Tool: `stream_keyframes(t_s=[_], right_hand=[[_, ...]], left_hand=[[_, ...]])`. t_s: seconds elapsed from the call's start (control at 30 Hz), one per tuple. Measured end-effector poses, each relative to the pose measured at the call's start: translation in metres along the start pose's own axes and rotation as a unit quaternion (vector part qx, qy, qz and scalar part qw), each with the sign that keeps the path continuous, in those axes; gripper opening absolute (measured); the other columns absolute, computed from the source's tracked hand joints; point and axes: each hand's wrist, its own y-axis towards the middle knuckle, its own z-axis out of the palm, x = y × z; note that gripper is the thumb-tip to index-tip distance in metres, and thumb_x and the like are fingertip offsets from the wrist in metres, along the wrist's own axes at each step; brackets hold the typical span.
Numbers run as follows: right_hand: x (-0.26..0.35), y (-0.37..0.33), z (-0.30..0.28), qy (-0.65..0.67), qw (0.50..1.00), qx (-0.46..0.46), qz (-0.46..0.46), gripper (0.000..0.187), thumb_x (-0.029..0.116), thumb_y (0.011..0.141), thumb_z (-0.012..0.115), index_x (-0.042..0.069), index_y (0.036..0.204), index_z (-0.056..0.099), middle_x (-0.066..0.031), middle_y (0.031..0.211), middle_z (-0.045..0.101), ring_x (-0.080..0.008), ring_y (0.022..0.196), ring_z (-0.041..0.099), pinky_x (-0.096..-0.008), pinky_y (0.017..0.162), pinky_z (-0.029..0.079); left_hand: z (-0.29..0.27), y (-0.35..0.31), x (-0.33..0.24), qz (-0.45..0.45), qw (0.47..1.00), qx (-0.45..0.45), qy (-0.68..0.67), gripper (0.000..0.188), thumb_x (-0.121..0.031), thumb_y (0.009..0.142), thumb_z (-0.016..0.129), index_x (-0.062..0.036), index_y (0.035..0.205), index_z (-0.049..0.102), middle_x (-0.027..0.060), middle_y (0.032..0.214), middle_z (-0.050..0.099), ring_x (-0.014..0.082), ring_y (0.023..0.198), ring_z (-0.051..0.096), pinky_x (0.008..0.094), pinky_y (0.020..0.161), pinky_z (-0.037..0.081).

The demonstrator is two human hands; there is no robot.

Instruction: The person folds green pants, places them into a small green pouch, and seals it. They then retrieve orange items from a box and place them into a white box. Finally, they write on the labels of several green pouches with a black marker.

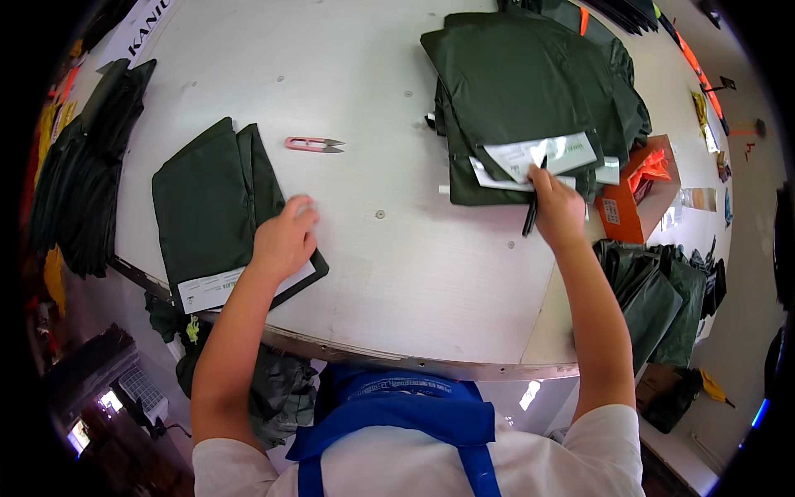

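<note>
My left hand (286, 240) rests at the right edge of a folded dark green fabric piece (203, 207), fingers loosely apart and holding nothing that I can see. A white printed label (209, 288) lies along that piece's near edge, partly under my forearm. My right hand (559, 211) is closed around a black pen (531, 214). Its fingertips touch the lower edge of a white label (542, 155) on a stack of dark green fabric pieces (522, 83). Whether they also grip the label, I cannot tell. Pink-handled thread snips (315, 145) lie between the two piles.
An orange box (642, 199) with bright orange material stands right of the stack, near a clear container (698, 199). More dark green pieces (654, 290) hang over the right edge. A tall dark pile (91, 166) sits at the left edge of the white table (373, 282).
</note>
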Motion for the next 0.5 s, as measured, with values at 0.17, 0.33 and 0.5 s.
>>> stream_keyframes(t_s=[0.17, 0.33, 0.5], right_hand=[[0.044, -0.027, -0.020, 0.068, 0.997, 0.024, 0.034, 0.027, -0.002, 0.077, 0.058, 0.010, 0.101, 0.056, -0.0092, 0.085, 0.067, -0.0279, 0.063, 0.064, -0.0358, 0.055, 0.050], [0.054, -0.026, -0.031, 0.095, 0.994, 0.002, 0.057, 0.029, -0.005, 0.076, 0.058, 0.010, 0.101, 0.056, -0.0085, 0.077, 0.066, -0.0295, 0.065, 0.064, -0.0369, 0.057, 0.050], [0.067, -0.039, -0.015, 0.089, 0.995, -0.015, 0.049, 0.021, 0.000, 0.076, 0.057, 0.011, 0.094, 0.054, -0.0073, 0.073, 0.061, -0.0263, 0.063, 0.064, -0.0375, 0.053, 0.051]], left_hand=[[-0.008, 0.066, -0.006, -0.093, 0.995, -0.022, 0.040, 0.054, -0.019, 0.086, 0.058, -0.0148, 0.138, 0.043, 0.0086, 0.148, 0.038, 0.0328, 0.079, 0.065, 0.0435, 0.068, 0.053], [0.044, 0.026, -0.058, -0.024, 0.996, 0.086, 0.004, 0.064, -0.025, 0.087, 0.057, -0.0094, 0.145, 0.034, 0.0122, 0.152, 0.032, 0.0317, 0.074, 0.066, 0.0426, 0.061, 0.054], [0.093, -0.048, -0.173, 0.207, 0.962, 0.158, -0.083, 0.068, -0.021, 0.083, 0.059, -0.0053, 0.145, 0.034, 0.0171, 0.150, 0.034, 0.0257, 0.063, 0.064, 0.0428, 0.049, 0.050]])
